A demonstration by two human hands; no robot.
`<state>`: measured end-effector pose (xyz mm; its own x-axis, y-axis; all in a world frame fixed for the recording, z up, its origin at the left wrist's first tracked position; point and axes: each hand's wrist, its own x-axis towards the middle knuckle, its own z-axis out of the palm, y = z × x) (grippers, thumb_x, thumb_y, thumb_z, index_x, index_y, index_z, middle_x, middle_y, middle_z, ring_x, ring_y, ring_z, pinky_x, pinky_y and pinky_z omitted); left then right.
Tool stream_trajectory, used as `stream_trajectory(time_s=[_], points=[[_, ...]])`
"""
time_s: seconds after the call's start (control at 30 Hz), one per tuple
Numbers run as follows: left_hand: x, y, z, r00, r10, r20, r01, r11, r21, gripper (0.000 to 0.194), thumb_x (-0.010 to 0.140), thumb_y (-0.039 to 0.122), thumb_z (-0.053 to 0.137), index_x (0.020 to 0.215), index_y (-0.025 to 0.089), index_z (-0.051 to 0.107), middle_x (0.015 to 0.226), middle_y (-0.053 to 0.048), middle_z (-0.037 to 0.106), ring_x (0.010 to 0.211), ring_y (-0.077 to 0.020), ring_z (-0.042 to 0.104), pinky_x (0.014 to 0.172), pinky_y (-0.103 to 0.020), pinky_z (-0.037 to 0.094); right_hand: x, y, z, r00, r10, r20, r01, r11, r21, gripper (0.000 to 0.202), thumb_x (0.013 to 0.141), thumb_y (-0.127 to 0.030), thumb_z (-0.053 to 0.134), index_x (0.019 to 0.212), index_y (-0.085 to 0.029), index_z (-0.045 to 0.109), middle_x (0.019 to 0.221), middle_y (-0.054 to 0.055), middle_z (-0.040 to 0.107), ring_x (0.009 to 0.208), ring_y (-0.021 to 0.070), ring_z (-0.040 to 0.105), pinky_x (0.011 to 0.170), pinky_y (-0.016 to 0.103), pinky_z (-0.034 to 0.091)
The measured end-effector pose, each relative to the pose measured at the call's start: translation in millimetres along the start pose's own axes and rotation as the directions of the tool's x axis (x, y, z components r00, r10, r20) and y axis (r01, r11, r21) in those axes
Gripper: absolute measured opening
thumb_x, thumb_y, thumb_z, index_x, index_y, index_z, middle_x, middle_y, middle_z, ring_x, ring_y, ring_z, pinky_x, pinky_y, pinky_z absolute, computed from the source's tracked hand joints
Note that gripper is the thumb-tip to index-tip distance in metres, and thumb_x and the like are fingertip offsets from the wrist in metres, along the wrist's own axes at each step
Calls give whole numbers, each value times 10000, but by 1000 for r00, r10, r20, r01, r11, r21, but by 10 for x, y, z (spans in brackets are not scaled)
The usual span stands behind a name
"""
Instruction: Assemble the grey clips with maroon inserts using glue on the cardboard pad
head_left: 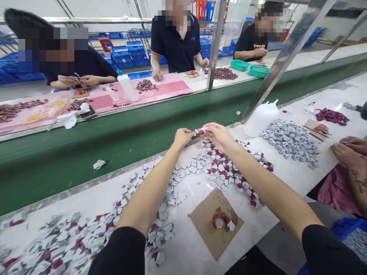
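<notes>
Fingers of the left hand [182, 138] and right hand [218, 136] meet over the far edge of a white table [197, 191], thumbs and fingertips closed in a pinch on small grey-and-maroon pieces [196, 132]; whether the pieces are joined cannot be told. Just below the right fingertips, and running off to their right, lies a scatter of loose grey and maroon parts [222, 162], while mostly grey parts [94, 233] spread to the left of the fingers and back toward the body. Nearer the body than the fingers, between the forearms, sits a cardboard square [206, 225] bearing a round red-rimmed cap [219, 222], with a grey-and-maroon part [229, 224] just beside it. Right of the fingers stands a white container [259, 120], then a grey heap [291, 142] and, farther off, a maroon heap [332, 116] near a co-worker's hands [345, 152]. Directly beyond the fingertips runs a green belt [155, 139], a pale clump [99, 164] lying on it to their left. Across the belt, well apart from the fingers, three people work beside brownish piles, a pink mat [174, 86] and green baskets [240, 65].
</notes>
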<state>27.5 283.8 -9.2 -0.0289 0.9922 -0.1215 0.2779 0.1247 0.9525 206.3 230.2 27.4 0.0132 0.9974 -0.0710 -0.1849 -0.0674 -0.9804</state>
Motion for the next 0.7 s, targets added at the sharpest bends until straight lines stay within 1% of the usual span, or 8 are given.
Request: stream_trajectory(time_s=[0.1,0.17,0.2,0.27,0.37,0.5,0.6,0.7], points=[[-78,178,72,1000,2,-20,-2,1000,-7,199,845,80,836,798,203,688,867,-131,780,992,-318,756,886,-421,576,-205,-101,-150,998,-58,-35,60,996,60,265,810,-377,913,887,-269,683,883,23,848,852,213,844,878,391,711],[-244,305,67,999,33,-16,-33,999,-32,146,933,147,808,855,204,698,1015,-145,816,1075,-291,752,909,-380,579,-350,-143,-203,993,-102,-54,106,992,70,316,747,-359,951,874,-273,675,943,26,855,909,228,846,959,432,706],[-359,362,57,999,46,6,-46,998,-48,136,997,217,777,878,202,713,1044,-144,824,1052,-273,758,888,-365,586,-428,-157,-215,990,-125,-63,129,989,66,338,715,-344,970,864,-272,675,988,33,858,960,239,845,992,443,698],[-635,455,30,992,71,107,-59,992,-112,268,1105,386,686,929,194,752,1017,-138,832,914,-238,768,802,-351,597,-600,-168,-207,983,-167,-78,171,984,50,370,667,-307,1001,849,-268,682,1082,50,859,1079,257,828,1053,450,672],[-1079,515,-28,953,131,273,-53,959,-277,309,1095,473,724,996,182,764,915,-115,827,768,-201,748,718,-335,592,-899,-152,-137,966,-254,-56,254,967,-10,355,708,-278,1002,870,-270,686,1179,70,856,1162,264,802,1101,458,641],[-1600,429,-146,943,168,286,-54,928,-368,224,953,356,889,1001,182,756,859,-65,807,769,-181,736,761,-331,606,-1332,-91,-80,929,-365,53,369,920,-131,221,884,-283,914,949,-281,703,1215,76,858,1176,261,807,1108,458,634],[-1956,268,-222,948,152,280,-43,933,-358,268,915,383,920,1026,188,772,917,-58,816,841,-199,770,844,-365,642,-1639,-38,-151,960,-258,110,274,947,-169,201,930,-344,908,1074,-292,777,1196,63,855,1161,260,817,1072,436,663],[-2315,93,-221,953,122,277,-26,945,-325,264,903,380,921,1026,205,767,995,-73,833,942,-232,802,905,-394,658,-1935,-7,-263,976,-107,188,154,955,-253,145,983,-412,867,1050,-287,839,1034,59,855,986,263,832,914,419,702]])
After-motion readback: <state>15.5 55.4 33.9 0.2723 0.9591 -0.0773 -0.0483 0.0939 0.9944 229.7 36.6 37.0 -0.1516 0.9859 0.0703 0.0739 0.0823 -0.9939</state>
